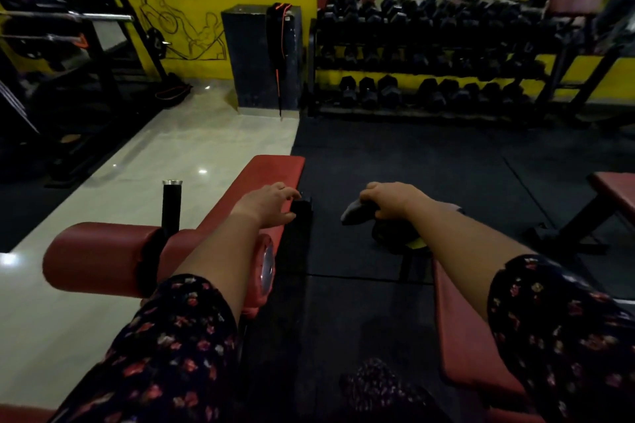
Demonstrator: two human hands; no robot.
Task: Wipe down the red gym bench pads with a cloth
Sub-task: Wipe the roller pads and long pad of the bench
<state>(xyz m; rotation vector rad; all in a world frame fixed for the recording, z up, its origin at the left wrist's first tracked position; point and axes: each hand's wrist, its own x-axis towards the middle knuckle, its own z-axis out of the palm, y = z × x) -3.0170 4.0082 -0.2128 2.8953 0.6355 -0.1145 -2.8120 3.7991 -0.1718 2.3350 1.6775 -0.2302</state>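
A long red bench pad [271, 172] runs away from me at centre left, with a red roller pad [96, 256] across its near end. My left hand [269, 203] hovers over the pad's right edge, fingers loosely bent, holding nothing. My right hand [391, 199] grips a grey cloth [357, 213] above the black floor mat, to the right of that pad. A second red pad [467, 336] lies under my right forearm. A third red bench [618, 189] shows at the far right edge.
A black upright post [171, 206] with a chrome cap stands left of the bench. A dumbbell rack [429, 79] lines the back wall. A dark pillar [254, 55] stands at the back centre, barbell racks [65, 15] at the left. Pale tile floor [192, 148] lies left, black rubber mat [412, 154] right.
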